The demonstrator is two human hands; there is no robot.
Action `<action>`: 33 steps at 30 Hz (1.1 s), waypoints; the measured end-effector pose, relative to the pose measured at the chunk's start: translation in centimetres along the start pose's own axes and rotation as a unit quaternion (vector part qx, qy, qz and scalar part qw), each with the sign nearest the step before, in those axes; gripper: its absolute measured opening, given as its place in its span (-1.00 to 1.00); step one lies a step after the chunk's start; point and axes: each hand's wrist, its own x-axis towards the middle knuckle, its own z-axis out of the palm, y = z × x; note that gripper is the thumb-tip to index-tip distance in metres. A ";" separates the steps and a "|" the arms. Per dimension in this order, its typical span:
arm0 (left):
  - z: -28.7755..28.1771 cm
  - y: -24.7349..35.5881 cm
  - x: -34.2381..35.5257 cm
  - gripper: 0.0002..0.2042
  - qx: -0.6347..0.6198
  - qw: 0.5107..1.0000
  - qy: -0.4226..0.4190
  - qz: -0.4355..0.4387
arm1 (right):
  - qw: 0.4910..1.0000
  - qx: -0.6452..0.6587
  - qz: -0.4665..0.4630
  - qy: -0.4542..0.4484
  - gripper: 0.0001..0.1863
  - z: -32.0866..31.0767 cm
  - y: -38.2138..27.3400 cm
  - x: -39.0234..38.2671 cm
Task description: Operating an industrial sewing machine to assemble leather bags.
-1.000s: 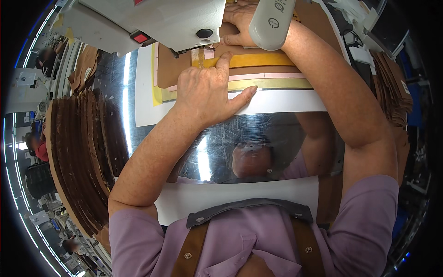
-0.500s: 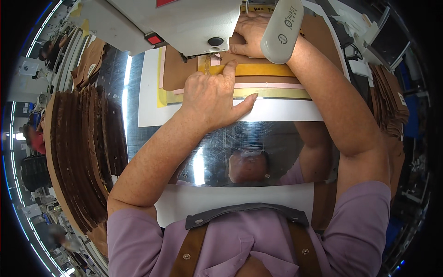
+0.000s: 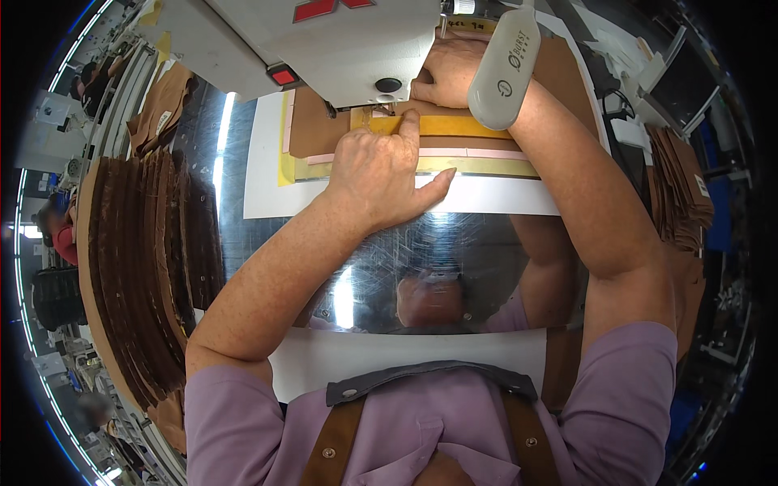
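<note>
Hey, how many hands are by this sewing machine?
2: the left hand, touching the yellow strip, and the right hand, farther forward over the brown panel, partly hidden by the sewing machine.

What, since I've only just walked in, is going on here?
At a large off-white sewing machine, a person's bare left hand rests its index finger on a long, flat yellow strip, which lies over a flat brown panel. The bare right hand is farther back over the panel, its fingers partly hidden. Long dark-brown pieces are stacked at the left.
</note>
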 end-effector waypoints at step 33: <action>-2.4 -0.5 -5.9 -0.33 -0.011 1.000 -0.007 0.027 | 0.990 0.132 -0.006 0.056 -0.51 3.0 -1.5 -4.7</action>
